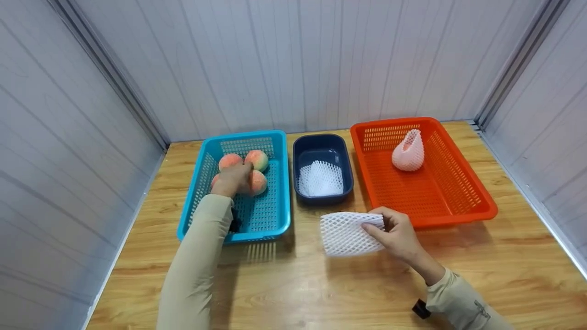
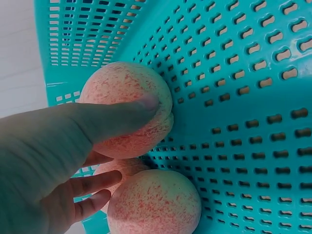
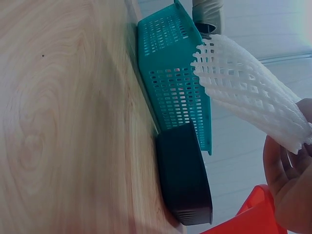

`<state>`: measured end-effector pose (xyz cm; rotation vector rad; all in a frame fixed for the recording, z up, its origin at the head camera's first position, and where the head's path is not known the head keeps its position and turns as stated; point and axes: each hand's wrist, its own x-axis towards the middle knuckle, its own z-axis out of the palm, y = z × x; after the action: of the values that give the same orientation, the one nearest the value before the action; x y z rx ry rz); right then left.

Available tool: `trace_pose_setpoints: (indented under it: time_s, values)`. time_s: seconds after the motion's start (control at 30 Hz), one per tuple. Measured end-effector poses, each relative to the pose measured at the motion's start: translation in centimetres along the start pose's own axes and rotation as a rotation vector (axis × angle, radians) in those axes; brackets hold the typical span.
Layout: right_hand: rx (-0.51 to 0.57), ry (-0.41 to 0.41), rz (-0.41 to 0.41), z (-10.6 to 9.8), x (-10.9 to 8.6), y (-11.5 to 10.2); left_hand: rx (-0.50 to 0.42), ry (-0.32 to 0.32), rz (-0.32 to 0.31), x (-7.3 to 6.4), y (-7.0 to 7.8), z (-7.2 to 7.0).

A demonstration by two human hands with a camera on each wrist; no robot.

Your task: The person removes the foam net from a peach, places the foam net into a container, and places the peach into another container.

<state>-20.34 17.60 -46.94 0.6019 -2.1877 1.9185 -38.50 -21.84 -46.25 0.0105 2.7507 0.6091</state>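
Note:
My left hand (image 1: 236, 178) reaches into the turquoise basket (image 1: 270, 215) among several pink-and-green peaches (image 1: 257, 159). In the left wrist view its thumb lies across one peach (image 2: 126, 83), with fingers along the underside; another peach (image 2: 156, 204) sits just below, and one more is partly hidden behind. My right hand (image 1: 401, 236) pinches a white foam fruit net (image 1: 348, 233) by one end, above the wooden table in front of the baskets. Seen from the right wrist, the net (image 3: 248, 87) is a flattened mesh sleeve, its far end pointing toward the turquoise basket.
A navy bowl (image 1: 323, 146) stands between the baskets with more white foam nets (image 1: 321, 178) inside. On the right, an orange basket (image 1: 412, 201) holds a peach in a pale pink-looking net (image 1: 408, 153). Panelled walls (image 1: 275, 64) enclose the wooden table (image 1: 293, 293) at the back and sides.

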Motion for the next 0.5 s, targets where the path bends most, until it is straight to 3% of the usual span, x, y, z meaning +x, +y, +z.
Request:
trace_pose_setpoints:
  time_s: [0.13, 0.37, 0.5]
  values:
    - [-0.007, -0.003, 0.001, 0.1, 0.0, 0.0, 0.256, 0.017, 0.154, -0.4, 0.0, -0.2]
    - [-0.021, -0.004, 0.028, 0.2, -0.2, -0.1, 0.269, 0.033, 0.180, -1.4, 0.7, -0.5]
    - [-0.020, 0.002, 0.039, 0.4, -0.1, -0.3, 0.331, 0.061, 0.212, -1.9, 1.3, -0.9]
